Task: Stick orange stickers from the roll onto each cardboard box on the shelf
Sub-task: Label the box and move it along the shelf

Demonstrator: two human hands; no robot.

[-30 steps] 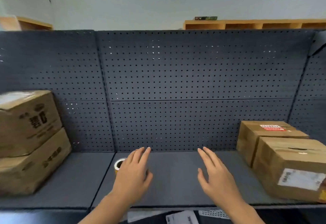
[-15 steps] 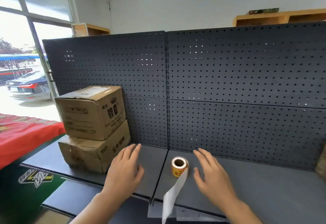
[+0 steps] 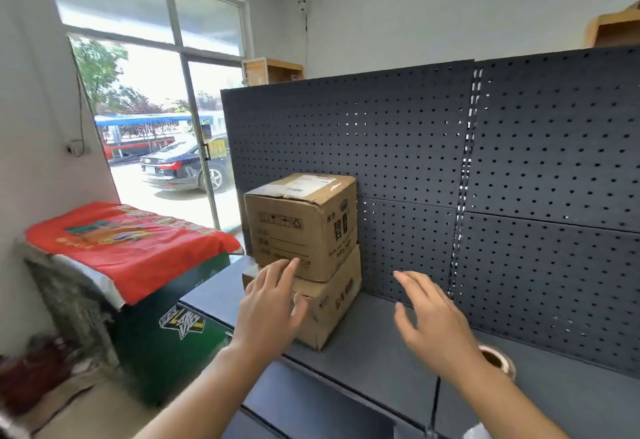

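The shelf [image 3: 363, 345] carries the upper cardboard box [image 3: 301, 227] stacked on the lower cardboard box [image 3: 329, 307]. Left hand [image 3: 270, 307] and right hand [image 3: 433, 321] hover, fingers straight, holding nothing. The sticker roll [image 3: 495, 360] sits on the shelf behind the right wrist.

stacked boxes [image 3: 304, 251] left, pegboard [image 3: 519, 196] behind, shelf [image 3: 374, 334] bare between

Only the person's two hands and forearms [image 3: 207, 393] are in view, and both are bare. The left hand [image 3: 268, 303] and the right hand [image 3: 434, 324] are uncovered, with slender fingers and short, plain nails where these can be made out. The arms are bare right up to the lower edge of the view, so any clothing worn lies outside it.
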